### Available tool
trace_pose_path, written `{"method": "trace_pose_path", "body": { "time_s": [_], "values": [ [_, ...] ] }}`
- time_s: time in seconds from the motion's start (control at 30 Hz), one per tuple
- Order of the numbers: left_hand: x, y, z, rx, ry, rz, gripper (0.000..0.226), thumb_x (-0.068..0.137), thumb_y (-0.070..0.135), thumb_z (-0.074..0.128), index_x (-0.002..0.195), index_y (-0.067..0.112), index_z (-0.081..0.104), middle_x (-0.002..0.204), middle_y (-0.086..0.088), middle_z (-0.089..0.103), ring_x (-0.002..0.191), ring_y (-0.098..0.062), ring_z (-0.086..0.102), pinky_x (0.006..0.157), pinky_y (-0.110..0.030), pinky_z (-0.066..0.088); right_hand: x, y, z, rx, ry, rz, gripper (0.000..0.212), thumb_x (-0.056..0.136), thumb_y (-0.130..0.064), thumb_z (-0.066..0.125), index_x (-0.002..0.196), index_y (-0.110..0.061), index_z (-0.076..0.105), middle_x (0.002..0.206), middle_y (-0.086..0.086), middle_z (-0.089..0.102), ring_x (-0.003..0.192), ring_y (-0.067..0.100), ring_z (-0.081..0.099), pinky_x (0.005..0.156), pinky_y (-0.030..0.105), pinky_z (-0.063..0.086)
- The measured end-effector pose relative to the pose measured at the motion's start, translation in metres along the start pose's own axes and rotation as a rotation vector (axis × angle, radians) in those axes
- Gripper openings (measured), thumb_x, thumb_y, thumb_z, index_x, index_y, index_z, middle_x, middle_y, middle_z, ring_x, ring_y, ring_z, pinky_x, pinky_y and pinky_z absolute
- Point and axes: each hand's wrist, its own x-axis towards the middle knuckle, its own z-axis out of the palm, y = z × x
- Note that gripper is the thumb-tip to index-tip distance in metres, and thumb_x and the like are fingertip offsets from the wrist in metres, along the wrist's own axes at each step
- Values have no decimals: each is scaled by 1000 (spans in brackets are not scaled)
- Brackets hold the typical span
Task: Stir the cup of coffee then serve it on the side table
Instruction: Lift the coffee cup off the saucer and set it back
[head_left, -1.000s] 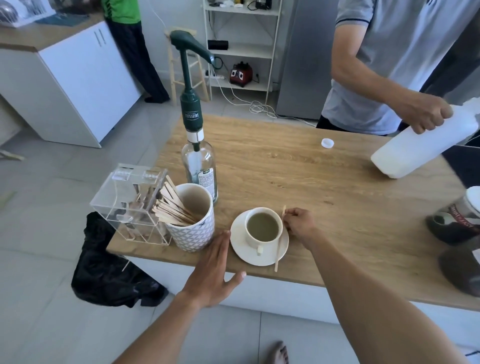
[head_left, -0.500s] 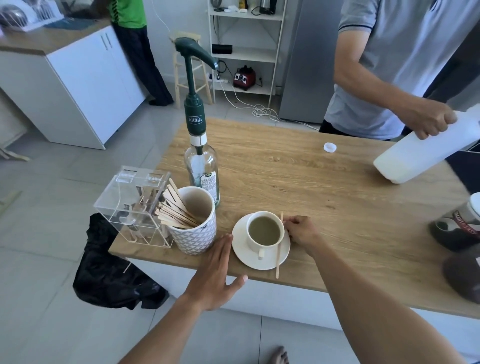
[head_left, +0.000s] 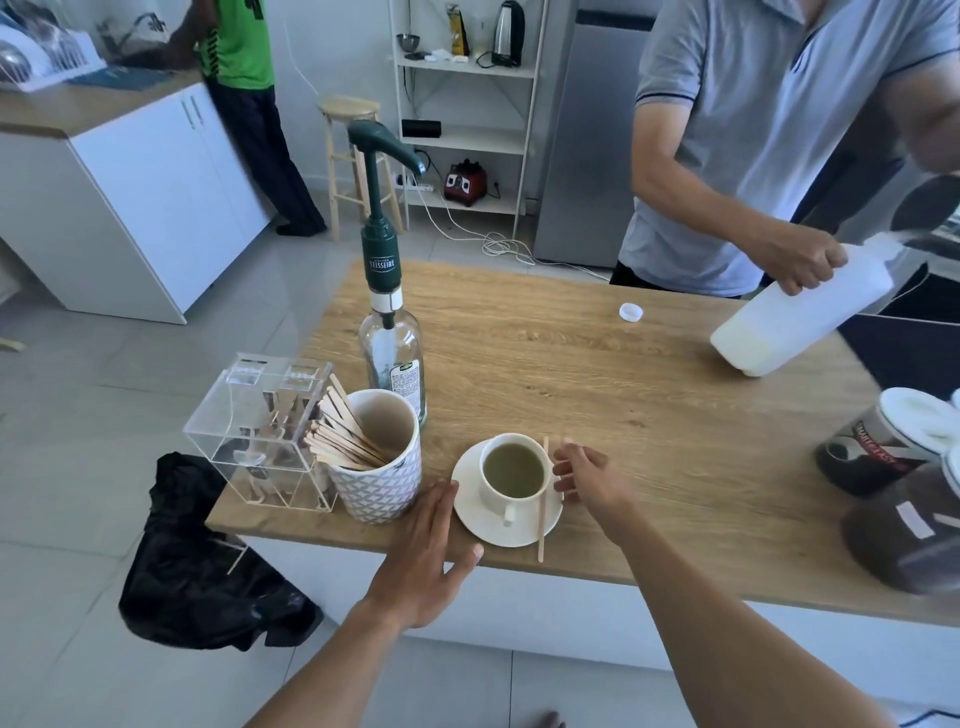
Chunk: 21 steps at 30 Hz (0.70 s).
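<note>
A white cup of coffee (head_left: 512, 474) stands on a white saucer (head_left: 475, 512) near the front edge of the wooden table (head_left: 623, 405). A wooden stir stick (head_left: 542, 514) lies across the saucer's right side, beside the cup. My right hand (head_left: 587, 475) hovers just right of the cup and saucer, fingers spread, holding nothing. Flat on the table edge rests my left hand (head_left: 423, 561), its fingertips close to the saucer's left rim.
A patterned mug of wooden sticks (head_left: 376, 462), a clear acrylic box (head_left: 260, 431) and a pump syrup bottle (head_left: 390, 332) stand left of the saucer. Across the table a person tilts a white milk jug (head_left: 800, 317). A bottle cap (head_left: 630, 312) and dark jars (head_left: 893, 447) lie right.
My right hand has let go of the stir stick and opened beside the cup. The camera has tilted up a little. My left hand has stayed on the table edge.
</note>
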Motion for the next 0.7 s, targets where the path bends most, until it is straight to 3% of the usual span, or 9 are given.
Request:
{"method": "trace_pose_path", "body": {
  "time_s": [0.1, 0.27, 0.4, 0.7],
  "values": [
    [1, 1, -1, 3, -17, -3, 71, 98, 54, 34, 154, 32, -3, 163, 10, -7, 142, 5, -14, 118, -24, -5, -2, 10, 0, -170, 5, -94, 17, 91, -26, 53, 103, -25, 66, 98, 0, 68, 88, 20, 65, 79, 38, 54],
    [1, -2, -2, 33, -30, -5, 70, 97, 57, 29, 154, 32, -2, 164, 8, -5, 144, 1, -11, 120, -25, -2, -10, 22, -13, -521, -123, -235, 65, 79, -31, 70, 138, -18, 44, 130, -3, 55, 126, 22, 44, 106, 41, 38],
    [3, -5, 3, 120, -22, 16, 81, 87, 71, 10, 155, 27, 1, 164, 5, -4, 143, 1, -16, 118, -24, -9, -9, 25, -12, -730, -202, -301, 94, 72, -47, 77, 149, -21, 29, 149, -8, 39, 142, 20, 19, 112, 38, 27],
    [4, -7, 8, 164, 11, 37, 88, 85, 74, 2, 155, 23, 10, 164, -1, 4, 147, -7, -9, 117, -22, -12, -15, 17, 4, -587, -224, -354, 91, 65, -47, 81, 141, -42, 31, 129, -27, 38, 142, 15, 17, 113, 41, 27]
  ]
}}
